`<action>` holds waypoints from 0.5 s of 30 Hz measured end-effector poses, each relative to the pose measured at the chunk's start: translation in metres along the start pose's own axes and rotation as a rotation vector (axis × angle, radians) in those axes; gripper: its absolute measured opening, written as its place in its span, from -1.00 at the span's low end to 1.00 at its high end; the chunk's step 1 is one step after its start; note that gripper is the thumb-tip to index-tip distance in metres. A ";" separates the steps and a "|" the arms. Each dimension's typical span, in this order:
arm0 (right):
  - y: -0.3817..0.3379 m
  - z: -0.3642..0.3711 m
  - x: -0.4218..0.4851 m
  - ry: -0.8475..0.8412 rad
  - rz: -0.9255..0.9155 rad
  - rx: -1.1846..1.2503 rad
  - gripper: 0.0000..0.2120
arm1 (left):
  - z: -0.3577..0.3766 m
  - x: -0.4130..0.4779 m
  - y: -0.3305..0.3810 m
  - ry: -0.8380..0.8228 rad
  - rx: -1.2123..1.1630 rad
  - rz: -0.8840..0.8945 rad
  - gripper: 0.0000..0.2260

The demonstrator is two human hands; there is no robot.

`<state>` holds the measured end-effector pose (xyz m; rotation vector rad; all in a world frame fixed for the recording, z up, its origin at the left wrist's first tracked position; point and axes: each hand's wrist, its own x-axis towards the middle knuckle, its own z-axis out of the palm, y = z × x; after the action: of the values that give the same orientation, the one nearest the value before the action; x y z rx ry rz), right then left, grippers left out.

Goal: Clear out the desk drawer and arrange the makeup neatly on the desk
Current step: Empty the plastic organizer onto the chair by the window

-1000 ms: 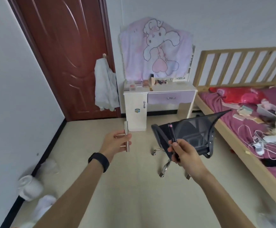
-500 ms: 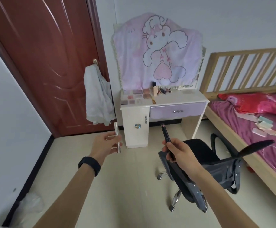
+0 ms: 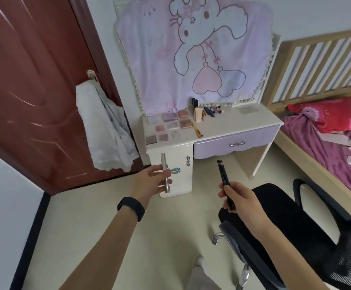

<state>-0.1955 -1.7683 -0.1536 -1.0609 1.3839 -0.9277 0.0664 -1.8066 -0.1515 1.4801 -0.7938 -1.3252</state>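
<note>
Indoors, a bedroom is seen from a head-worn camera. A dark red door [image 3: 34, 80] fills the far left, and a wooden-framed bed [image 3: 308, 141] with a purple cover runs along the right. Between them, against the far wall, a white table [image 3: 233, 122] is backed by a large cloth printed with a cartoon rabbit [image 3: 191, 59]. A black mesh chair [image 3: 285, 222] stands near on the right, apart from the table.

The table's lilac drawer [image 3: 235, 143] is shut, so what remains inside cannot be told. On the left part of the table top, small eyeshadow palettes [image 3: 170, 124] are laid in tidy rows. Behind them a cluster of small bottles and sticks [image 3: 208, 110] is lined up, and one gold tube [image 3: 198, 130] lies alone. Much of the arranging appears done.

Both arms are held out in mid-air, short of the table. A slim silver tube [image 3: 164, 172] is pinched upright in the fingers of the left hand [image 3: 149, 183]. Dark pencils [image 3: 223, 176], two it seems, are gripped in the curled fingers of the right hand [image 3: 241, 200]. These are judged yet to be set down among the rest.
</note>
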 end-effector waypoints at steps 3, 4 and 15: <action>-0.008 0.007 0.068 0.015 0.027 0.047 -0.82 | 0.015 0.068 0.012 -0.015 0.003 -0.039 -0.75; -0.011 0.009 0.090 0.021 0.040 0.061 -0.82 | 0.019 0.089 0.015 -0.018 0.003 -0.054 -0.75; -0.023 0.029 0.286 0.113 0.209 0.072 -0.82 | 0.057 0.281 0.036 -0.096 0.049 -0.209 -0.76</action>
<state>-0.1618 -2.0477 -0.2184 -0.8022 1.5115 -0.8868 0.0714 -2.0888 -0.2126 1.5820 -0.7524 -1.5522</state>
